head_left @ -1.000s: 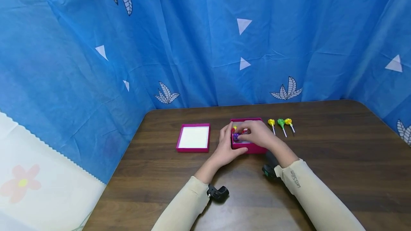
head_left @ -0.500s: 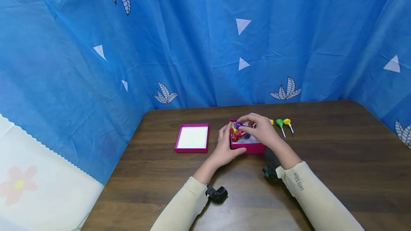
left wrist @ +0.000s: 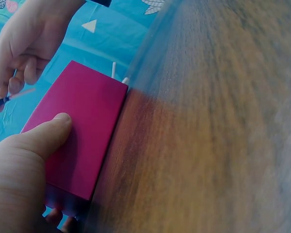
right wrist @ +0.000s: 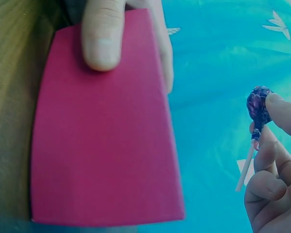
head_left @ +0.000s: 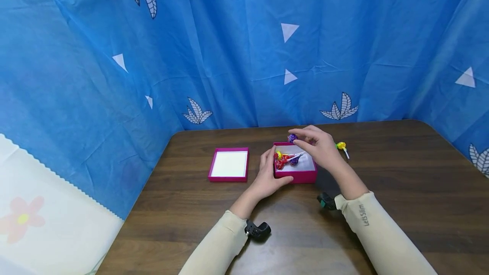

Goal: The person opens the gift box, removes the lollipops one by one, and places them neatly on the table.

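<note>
My right hand [head_left: 322, 150] pinches a purple-wrapped lollipop [head_left: 292, 138] by its head, above the back edge of the magenta box [head_left: 305, 177]. In the right wrist view the held lollipop [right wrist: 258, 104] has its white stick slanting down. My left hand [head_left: 265, 180] grips the box at its near left corner, thumb [left wrist: 56, 131] on the front wall and fingers along the left side. Inside the box lie red lollipops [head_left: 280, 164], a yellow one [head_left: 278, 155] and another purple one [head_left: 294, 161], towards the left.
A magenta lid [head_left: 229, 179] with a white inside lies left of the box. Right of the box, partly behind my right hand, lie a yellow lollipop [head_left: 341, 145] and a green one. The blue curtain [head_left: 244, 54] hangs behind the dark wooden table [head_left: 172, 207].
My right hand has lifted a purple lollipop out of the box, moving it up and towards the back. My left hand stays on the box.
</note>
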`<act>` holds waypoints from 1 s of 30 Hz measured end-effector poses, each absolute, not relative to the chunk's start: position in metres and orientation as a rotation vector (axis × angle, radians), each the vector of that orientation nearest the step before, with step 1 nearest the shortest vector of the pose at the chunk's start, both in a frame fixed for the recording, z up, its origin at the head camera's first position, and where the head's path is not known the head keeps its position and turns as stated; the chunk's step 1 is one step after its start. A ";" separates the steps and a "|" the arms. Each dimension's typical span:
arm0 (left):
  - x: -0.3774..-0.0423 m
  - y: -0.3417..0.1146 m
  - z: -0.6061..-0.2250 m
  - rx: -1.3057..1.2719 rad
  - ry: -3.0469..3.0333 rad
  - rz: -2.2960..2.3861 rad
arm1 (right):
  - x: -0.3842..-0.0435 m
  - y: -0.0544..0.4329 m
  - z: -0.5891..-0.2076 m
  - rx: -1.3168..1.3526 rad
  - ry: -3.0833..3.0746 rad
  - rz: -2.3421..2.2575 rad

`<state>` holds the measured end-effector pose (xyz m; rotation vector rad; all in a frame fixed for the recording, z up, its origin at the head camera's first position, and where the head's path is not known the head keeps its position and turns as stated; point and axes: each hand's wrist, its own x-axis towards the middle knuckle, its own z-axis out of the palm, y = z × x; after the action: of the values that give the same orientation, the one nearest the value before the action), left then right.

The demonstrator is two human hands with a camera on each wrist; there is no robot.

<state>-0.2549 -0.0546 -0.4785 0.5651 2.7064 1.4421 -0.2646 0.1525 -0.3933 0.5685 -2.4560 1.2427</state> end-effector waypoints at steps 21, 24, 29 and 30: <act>-0.254 -0.054 -0.476 0.548 2.687 1.449 | -0.262 0.199 -0.372 0.248 -2.293 1.293; -0.253 -0.054 -0.475 0.548 2.691 1.442 | -0.262 0.206 -0.371 0.187 -2.255 1.328; -0.254 -0.054 -0.475 0.542 2.693 1.432 | -0.266 0.219 -0.373 0.116 -2.201 1.356; -0.254 -0.054 -0.476 0.540 2.692 1.430 | -0.267 0.221 -0.374 0.105 -2.194 1.354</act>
<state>-0.2537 -0.0540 -0.4756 0.5400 2.6923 1.4304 -0.2669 0.2213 -0.3744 0.1049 -2.1939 1.3545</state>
